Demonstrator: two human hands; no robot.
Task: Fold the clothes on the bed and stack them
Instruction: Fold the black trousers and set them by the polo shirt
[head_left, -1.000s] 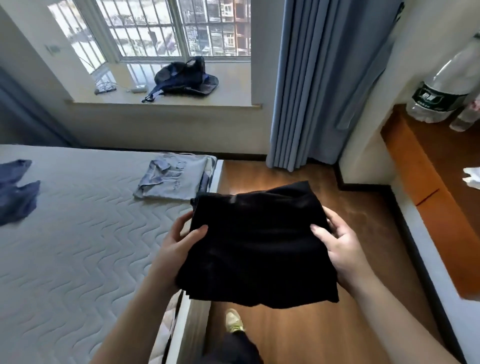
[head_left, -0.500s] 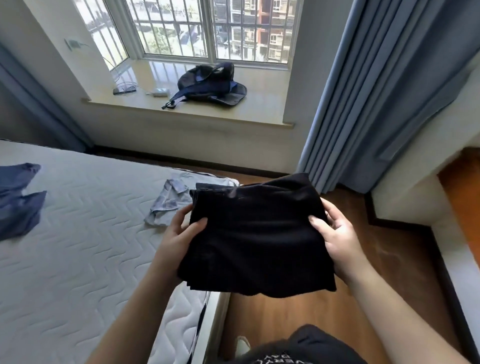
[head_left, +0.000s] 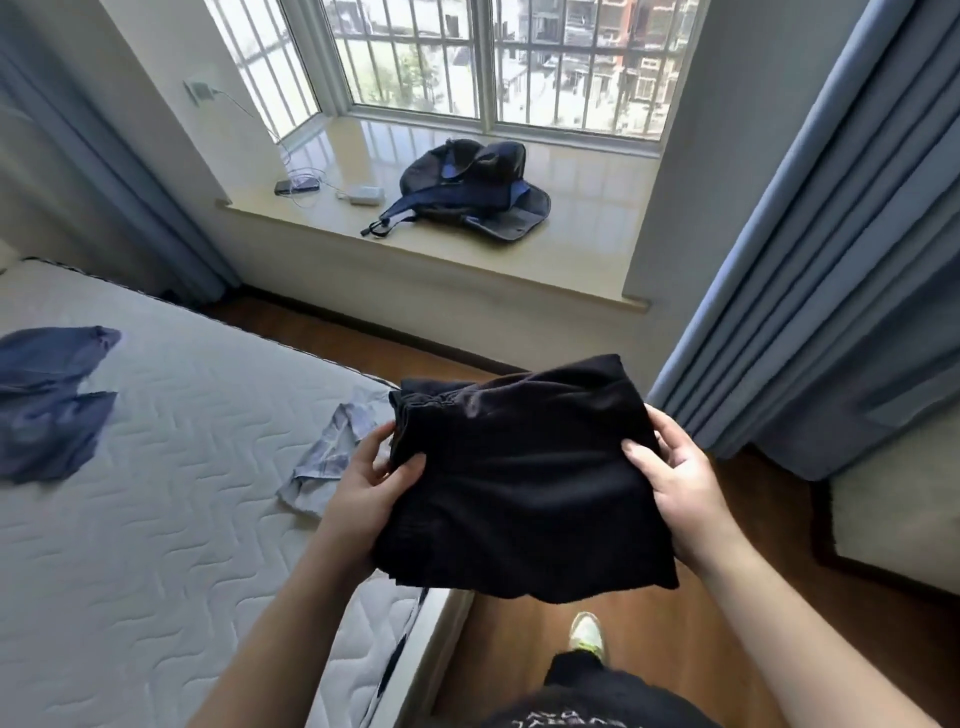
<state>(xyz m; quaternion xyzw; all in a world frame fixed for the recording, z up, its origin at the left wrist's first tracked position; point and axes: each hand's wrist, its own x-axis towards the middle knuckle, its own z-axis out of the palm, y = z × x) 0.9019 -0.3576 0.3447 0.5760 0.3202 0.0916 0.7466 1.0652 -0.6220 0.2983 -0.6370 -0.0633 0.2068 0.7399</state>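
Note:
A folded black garment (head_left: 524, 478) hangs in the air over the bed's corner, held flat between both hands. My left hand (head_left: 366, 488) grips its left edge, thumb on top. My right hand (head_left: 675, 483) grips the right edge the same way. A folded light blue shirt (head_left: 332, 452) lies on the white quilted mattress (head_left: 156, 493) near the corner, partly hidden behind the black garment and my left hand. An unfolded dark blue garment (head_left: 47, 400) lies spread at the mattress's left side.
A dark backpack (head_left: 472, 192), a phone and a charger with cables lie on the window sill (head_left: 571, 244). Blue curtains (head_left: 810, 260) hang at the right. Wooden floor (head_left: 779, 597) runs beside the bed, with my shoe (head_left: 587, 631) on it.
The view has tilted up and turned left towards the window. The black garment, still gripped by both hands, now covers more of the light blue shirt.

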